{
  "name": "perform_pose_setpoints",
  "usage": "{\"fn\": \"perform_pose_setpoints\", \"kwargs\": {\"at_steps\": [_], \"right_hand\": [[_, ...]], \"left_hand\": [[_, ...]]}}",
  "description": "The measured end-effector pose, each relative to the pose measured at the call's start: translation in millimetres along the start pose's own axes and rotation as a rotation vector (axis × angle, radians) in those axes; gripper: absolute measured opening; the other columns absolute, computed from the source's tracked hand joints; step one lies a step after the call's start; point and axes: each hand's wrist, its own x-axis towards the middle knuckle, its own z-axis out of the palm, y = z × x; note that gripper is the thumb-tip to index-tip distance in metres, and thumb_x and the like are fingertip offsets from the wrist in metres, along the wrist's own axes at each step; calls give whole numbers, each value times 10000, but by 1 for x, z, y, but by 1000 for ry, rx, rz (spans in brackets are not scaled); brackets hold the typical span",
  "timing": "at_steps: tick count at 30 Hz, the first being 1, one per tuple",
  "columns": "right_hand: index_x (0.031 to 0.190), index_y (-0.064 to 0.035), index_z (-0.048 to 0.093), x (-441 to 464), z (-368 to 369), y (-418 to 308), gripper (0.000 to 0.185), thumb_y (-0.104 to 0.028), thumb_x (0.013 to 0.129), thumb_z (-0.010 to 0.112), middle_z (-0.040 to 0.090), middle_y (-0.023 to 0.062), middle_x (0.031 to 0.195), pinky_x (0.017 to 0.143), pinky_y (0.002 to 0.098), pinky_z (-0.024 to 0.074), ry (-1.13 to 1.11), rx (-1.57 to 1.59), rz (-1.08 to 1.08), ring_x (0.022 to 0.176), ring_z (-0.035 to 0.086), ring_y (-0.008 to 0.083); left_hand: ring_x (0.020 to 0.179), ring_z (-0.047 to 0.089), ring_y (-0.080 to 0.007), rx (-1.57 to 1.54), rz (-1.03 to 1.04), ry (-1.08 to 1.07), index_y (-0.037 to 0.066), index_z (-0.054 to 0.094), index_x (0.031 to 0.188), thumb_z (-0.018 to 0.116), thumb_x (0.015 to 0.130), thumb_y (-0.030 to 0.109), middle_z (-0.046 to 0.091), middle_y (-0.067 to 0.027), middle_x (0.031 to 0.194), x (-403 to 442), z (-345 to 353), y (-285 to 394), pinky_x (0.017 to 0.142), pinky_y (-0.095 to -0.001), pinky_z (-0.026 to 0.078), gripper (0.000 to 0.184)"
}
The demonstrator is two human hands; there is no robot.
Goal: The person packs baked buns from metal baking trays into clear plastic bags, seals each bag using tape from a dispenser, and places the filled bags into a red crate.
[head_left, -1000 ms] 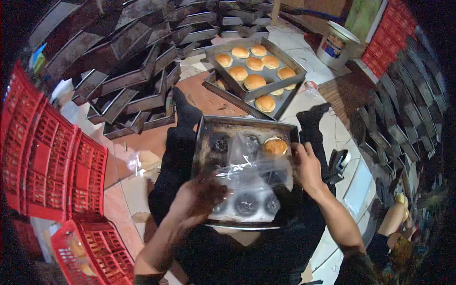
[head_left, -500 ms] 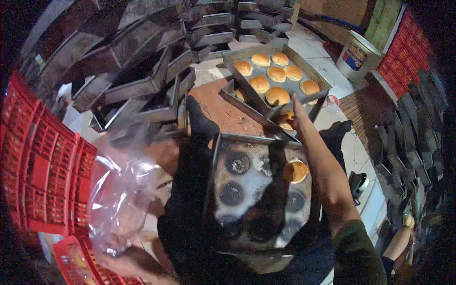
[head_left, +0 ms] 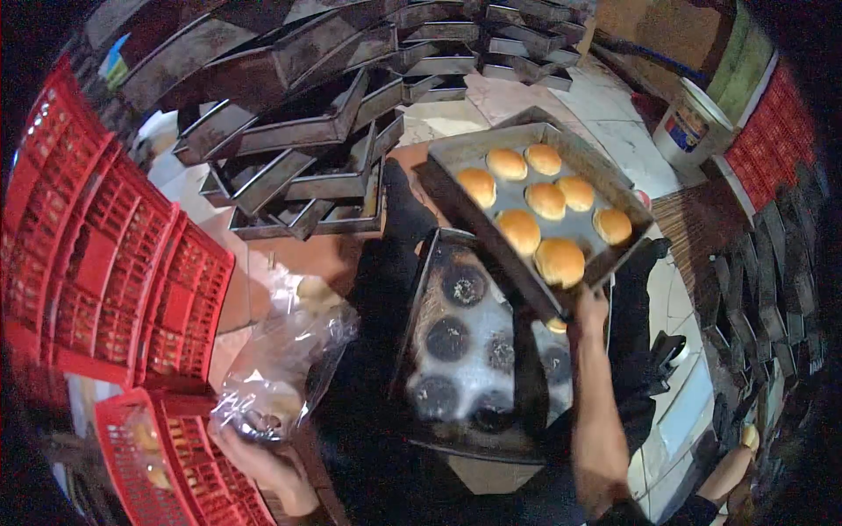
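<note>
My right hand (head_left: 590, 317) grips the near wall of a metal baking tray (head_left: 618, 263), which is tilted and lifted over my lap. Several golden buns (head_left: 545, 201) sit in it. Beneath it, a second baking tray (head_left: 474, 302) with dark round marks rests across my legs. A bun (head_left: 556, 325) in that lower tray is mostly covered by the upper tray and my hand. On the left, my left hand (head_left: 263, 460) is closed at the lower end of a clear plastic bag (head_left: 320, 351). Pale shapes show through the plastic, too blurred to name.
Red plastic crates (head_left: 132, 254) stand on my left; a lower red crate (head_left: 189, 447) holds bagged items. Stacked empty trays (head_left: 307, 131) fill the back left, more trays (head_left: 763, 272) the right. A white bucket (head_left: 693, 127) stands behind. Another person's hand (head_left: 728, 473) holds a bun (head_left: 750, 437).
My right hand has pulled the bun tray toward me, over the lap tray, and no longer reaches in among the buns. My left hand and the bag have come up and right.
</note>
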Motion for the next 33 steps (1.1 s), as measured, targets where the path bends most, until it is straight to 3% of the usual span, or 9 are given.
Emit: {"fn": "perform_pose_setpoints", "kwargs": {"at_steps": [3,6,12,14,19,22,26,28,33], "right_hand": [[1149,17,490,-102,-23,-46,394,-141,799,578,602,62,838,602,279,437,36,119,158,704,558,158],[1369,-16,219,-229,-66,-21,652,51,760,440,276,128,1368,1052,329,182,129,227,115,1276,243,247],[1381,-5,105,-304,-119,-49,662,45,771,357,295,190,1324,1010,343,263,12,3,178,1189,345,290],[1376,7,94,-324,-143,-43,667,46,766,359,299,203,1316,1012,346,263,-66,-123,94,1195,342,296],[1362,40,70,-351,-171,-48,676,48,760,376,300,238,1299,1013,359,267,-146,-213,58,1203,345,308],[1334,81,131,-341,-172,-58,652,-56,806,488,248,284,1304,1040,417,190,-273,-560,-134,1234,263,382],[1221,70,358,-294,-166,-122,520,-126,792,578,333,273,1237,970,425,293,-193,-543,-330,1155,358,391],[988,38,562,-239,-144,-201,244,-85,779,583,562,185,1022,833,371,436,-369,-311,-519,961,551,313],[1049,27,575,-213,-84,-268,281,-16,771,577,576,196,1034,742,362,492,-767,-91,-1002,903,584,328]], "left_hand": [[777,485,-145,-61,-149,49,36,486,1071,396,898,221,511,-56,919,-1,-15,17,642,-277,403,268],[841,526,-200,101,-54,68,3,504,1048,382,892,187,527,-97,966,0,-26,32,732,-313,437,270],[913,522,-214,-313,-78,95,-26,523,1035,376,886,173,526,-109,991,-6,-23,80,811,-329,414,289],[704,494,-145,-259,33,88,46,472,1064,407,901,219,509,-67,933,-7,-21,80,527,-236,407,246],[661,474,-120,-213,-6,108,70,479,1034,422,898,217,501,-51,872,-19,-16,85,496,-213,374,208],[948,512,-273,71,-214,-13,-31,511,1121,473,807,7,508,-146,1083,-37,-3,94,814,-372,434,318],[885,528,-226,-101,-147,-129,-14,484,1103,527,761,-46,476,-135,1051,-39,-2,77,659,-273,491,347],[857,520,-183,-980,-267,-758,14,479,1047,536,785,-5,460,-117,1041,-65,52,134,673,-248,484,270],[768,555,-209,-270,445,-896,20,464,1014,596,814,102,547,-107,845,-118,112,189,713,-318,462,254]]}}
